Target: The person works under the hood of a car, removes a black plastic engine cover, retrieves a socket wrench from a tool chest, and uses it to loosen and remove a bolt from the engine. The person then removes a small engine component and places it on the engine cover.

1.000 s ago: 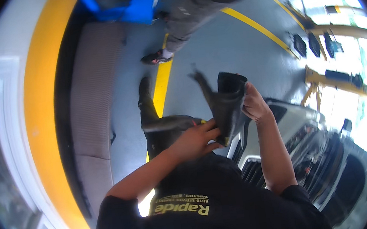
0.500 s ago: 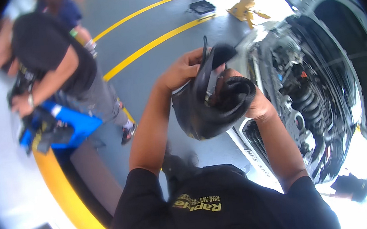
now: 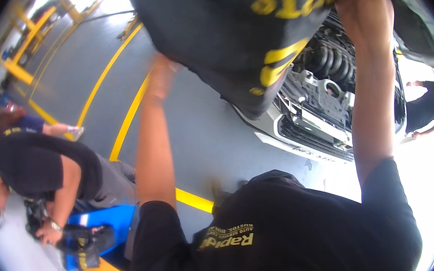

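Head view shows both of the person's arms raised, spreading a large black fabric cover with yellow lettering [image 3: 227,34] above the open engine bay of a white car [image 3: 324,98]. Right hand [image 3: 365,6] is closed on the cover's upper right edge, fingers wrapped over a bunch of cloth near the top of the frame. Left hand [image 3: 160,75] is at the cover's left lower edge and blurred; it touches the cloth, but whether its fingers are clenched on it I cannot tell. Between the two hands the cover hangs slack, sagging to a rounded fold just over the car's front grille [image 3: 307,134].

By its drape and folds, the cover looks soft, limp and light, with no stiffness of its own, so it likely needs a hold at two well-separated edge points to stay spread; a pinch on the hem or a corner seems the surest grip, and nothing about it looks fragile or slippery.

Grey floor with yellow painted lines [image 3: 120,124] lies below. At the left, another person in a black shirt [image 3: 40,164] bends over a blue box [image 3: 99,227], holding a dark tool. A further figure in dark clothes [image 3: 428,108] stands at the far right
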The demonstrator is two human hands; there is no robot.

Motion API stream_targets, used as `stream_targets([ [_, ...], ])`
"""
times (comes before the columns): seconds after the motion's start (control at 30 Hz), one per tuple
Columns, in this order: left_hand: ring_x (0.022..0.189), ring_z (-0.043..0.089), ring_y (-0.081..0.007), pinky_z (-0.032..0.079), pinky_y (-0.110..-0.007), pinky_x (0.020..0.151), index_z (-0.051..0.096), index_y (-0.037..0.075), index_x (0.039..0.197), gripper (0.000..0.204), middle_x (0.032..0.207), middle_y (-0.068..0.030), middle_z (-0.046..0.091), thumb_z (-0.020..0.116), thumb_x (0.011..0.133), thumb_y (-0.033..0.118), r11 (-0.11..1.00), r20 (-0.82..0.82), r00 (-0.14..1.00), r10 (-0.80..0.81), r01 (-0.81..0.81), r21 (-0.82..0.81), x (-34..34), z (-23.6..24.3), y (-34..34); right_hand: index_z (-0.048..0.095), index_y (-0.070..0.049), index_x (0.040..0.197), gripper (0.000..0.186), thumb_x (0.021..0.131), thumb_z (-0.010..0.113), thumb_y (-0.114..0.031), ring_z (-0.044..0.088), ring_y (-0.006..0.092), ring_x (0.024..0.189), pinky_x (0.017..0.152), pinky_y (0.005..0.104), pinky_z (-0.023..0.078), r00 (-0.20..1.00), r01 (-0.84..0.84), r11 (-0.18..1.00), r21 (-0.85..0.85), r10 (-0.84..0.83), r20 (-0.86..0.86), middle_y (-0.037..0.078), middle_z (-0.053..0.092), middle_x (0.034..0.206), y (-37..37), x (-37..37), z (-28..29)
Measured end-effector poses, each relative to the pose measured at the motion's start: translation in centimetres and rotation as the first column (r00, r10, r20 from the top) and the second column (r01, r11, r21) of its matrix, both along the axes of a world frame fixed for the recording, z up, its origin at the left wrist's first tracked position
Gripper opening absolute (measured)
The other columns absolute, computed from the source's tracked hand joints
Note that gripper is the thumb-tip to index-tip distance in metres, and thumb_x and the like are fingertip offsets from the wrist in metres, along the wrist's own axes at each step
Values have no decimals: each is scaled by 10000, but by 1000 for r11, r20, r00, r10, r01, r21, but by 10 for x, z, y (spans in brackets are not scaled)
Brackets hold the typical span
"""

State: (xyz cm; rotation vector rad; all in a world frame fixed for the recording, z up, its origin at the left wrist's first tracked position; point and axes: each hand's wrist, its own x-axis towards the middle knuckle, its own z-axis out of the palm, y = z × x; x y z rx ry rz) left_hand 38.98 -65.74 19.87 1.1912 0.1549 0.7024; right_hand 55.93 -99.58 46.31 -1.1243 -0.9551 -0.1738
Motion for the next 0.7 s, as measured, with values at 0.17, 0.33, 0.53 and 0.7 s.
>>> stream_targets([
  [0.17,1133,620,-137,467,-294,991,601,-17,1351,656,1209,-53,690,843,874,364,786,-245,762,-600,618,-1,38,-61,-146,560,-61,1396,412,999,647,-128,623,264,1235,1043,392,501,872,451,893,-5,-439,216,149,609,1371,-58,53,1],
  [0.33,793,529,-57,455,-237,705,725,23,1055,392,852,56,621,865,864,335,514,-374,519,-769,849,120,29,-35,-191,530,-69,1418,449,990,664,-90,594,263,1278,1066,408,493,472,879,459,-133,-790,392,151,577,1414,-185,98,-40],
  [0.53,1020,621,-80,489,-242,850,723,-37,1123,356,1090,-27,721,837,874,191,411,-191,392,-900,909,-72,-21,16,-173,484,-79,1449,585,923,739,-51,506,317,1377,1103,470,463,364,880,50,-472,-710,604,178,515,1495,-246,-69,-152],
  [0.7,1096,648,-118,536,-288,923,635,27,1291,403,1187,-54,688,729,968,248,153,8,191,-982,810,-566,3,-5,-248,651,-170,1344,758,665,932,-356,479,407,1380,1096,512,423,984,146,487,-861,21,178,127,582,1377,-127,-164,-158],
])
